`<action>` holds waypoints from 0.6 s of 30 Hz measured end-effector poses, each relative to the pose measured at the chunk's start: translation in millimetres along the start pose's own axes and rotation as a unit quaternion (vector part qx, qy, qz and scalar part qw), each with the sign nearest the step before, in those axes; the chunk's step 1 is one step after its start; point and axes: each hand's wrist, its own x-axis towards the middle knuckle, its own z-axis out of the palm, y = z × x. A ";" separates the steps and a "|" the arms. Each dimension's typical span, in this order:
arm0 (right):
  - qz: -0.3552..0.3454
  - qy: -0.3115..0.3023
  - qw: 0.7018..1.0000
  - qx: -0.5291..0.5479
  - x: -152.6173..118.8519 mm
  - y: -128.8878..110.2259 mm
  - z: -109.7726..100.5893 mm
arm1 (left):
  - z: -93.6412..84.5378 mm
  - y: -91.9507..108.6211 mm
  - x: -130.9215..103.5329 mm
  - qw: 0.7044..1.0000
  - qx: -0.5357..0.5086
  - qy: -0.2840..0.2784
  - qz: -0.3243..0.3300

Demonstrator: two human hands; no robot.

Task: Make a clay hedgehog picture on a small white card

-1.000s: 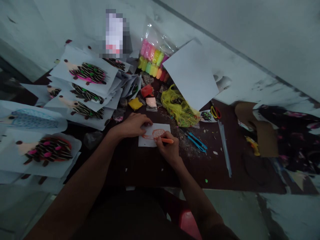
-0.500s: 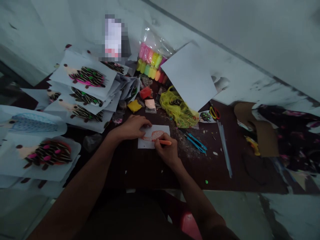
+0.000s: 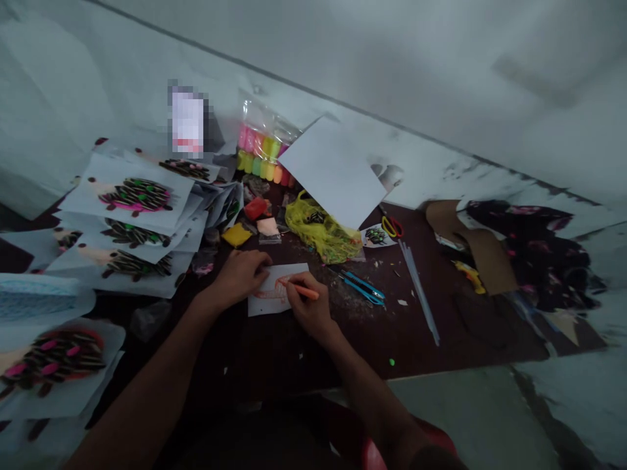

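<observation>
On dark table (image 3: 274,365), right hand (image 3: 311,309) grasps orange pen (image 3: 307,292) over paper (image 3: 267,307) with orange sketch (image 3: 274,292); left hand (image 3: 240,274), unclenched, rests at paper's left edge. Pale box (image 3: 187,123) by wall (image 3: 137,85): any lettering too blurred.

A card (image 3: 272,297) is laid on the table (image 3: 274,365), overlapped at its left by the left hand (image 3: 241,273) and at its right by the right hand (image 3: 311,310), in which a pen (image 3: 307,292) is held. Pictures (image 3: 132,196) are stacked at the left. Behind the card, packets (image 3: 268,228) are scattered, backed by a bag of tubs (image 3: 262,147). A cutter (image 3: 363,288) is placed right of the card; farther right, sticks (image 3: 420,292) are laid before scissors (image 3: 392,226).
</observation>
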 end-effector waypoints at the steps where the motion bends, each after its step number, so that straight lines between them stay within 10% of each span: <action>1: -0.011 -0.002 1.000 -0.003 -1.1 0.2 0.6 | 0.5 -0.5 0.1 1.000 0.003 0.000 0.003; 18: -0.138 -0.052 0.978 -0.146 -3.8 4.0 -2.3 | 8.5 2.2 2.6 0.999 0.007 0.033 0.002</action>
